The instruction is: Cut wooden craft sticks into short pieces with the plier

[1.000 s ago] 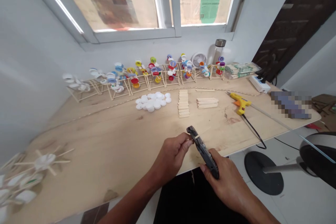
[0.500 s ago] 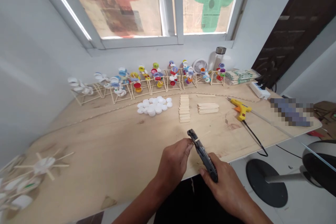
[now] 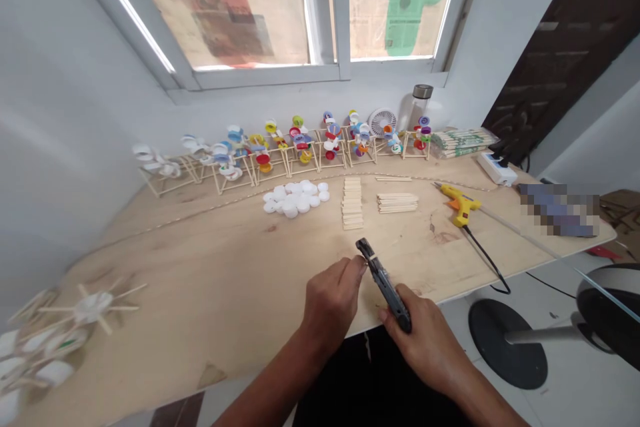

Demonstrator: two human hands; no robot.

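1. Black pliers (image 3: pixel 389 290) sit clamped in the right hand (image 3: pixel 425 340), just above the counter's (image 3: pixel 200 293) front edge.
2. The left hand (image 3: pixel 330 300) is closed, its fingertips (image 3: pixel 358 268) beside a pale stick piece (image 3: pixel 371 256) at the pliers' tip.
3. White bottle caps (image 3: pixel 295 199), stacked craft sticks (image 3: pixel 353 203) and a yellow glue gun (image 3: pixel 460 205) lie toward the back edge.

Standing in a row along the back of the plywood bench (image 3: pixel 200 267), craft-stick frames (image 3: pixel 300 157) carrying coloured bottle caps, with a small white fan (image 3: pixel 382 123) and a glass bottle (image 3: pixel 419 103) sitting just behind them. Lying nearer on the bench, a heap of white bottle caps (image 3: pixel 295 199), two stacks of craft sticks (image 3: pixel 352 203) and a yellow glue gun (image 3: pixel 460 203), its black cord (image 3: pixel 483 257) trailing over the edge. Sitting at the far corner, a wrapped bundle of sticks (image 3: pixel 463 143) beside a white power strip (image 3: pixel 497 169).
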